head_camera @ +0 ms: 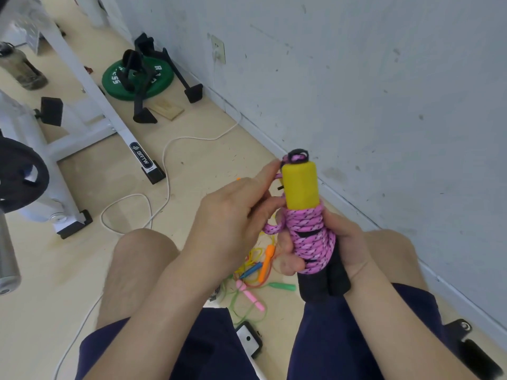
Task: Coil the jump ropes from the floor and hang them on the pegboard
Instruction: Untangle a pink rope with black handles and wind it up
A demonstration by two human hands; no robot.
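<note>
— Where's the pink rope [310, 231]?
— Wound round the handles [300, 187], gripped by the right hand [343, 242]. Left hand [233, 215] touches its loop; grip unclear
— Other ropes [258, 270]?
— On the floor [192, 174], partly hidden behind the wrists

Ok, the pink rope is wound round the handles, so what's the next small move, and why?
Probably tuck the loose loop under the wraps and pull snug: the right hand grips the wound handles, while the left hand pinches only that free loop.

Wall [356, 78] close rt; open floor [208, 165] left w/ cable [164, 160], rack foot [153, 171]; rope tangle [267, 256] below, extent unclear.
</note>
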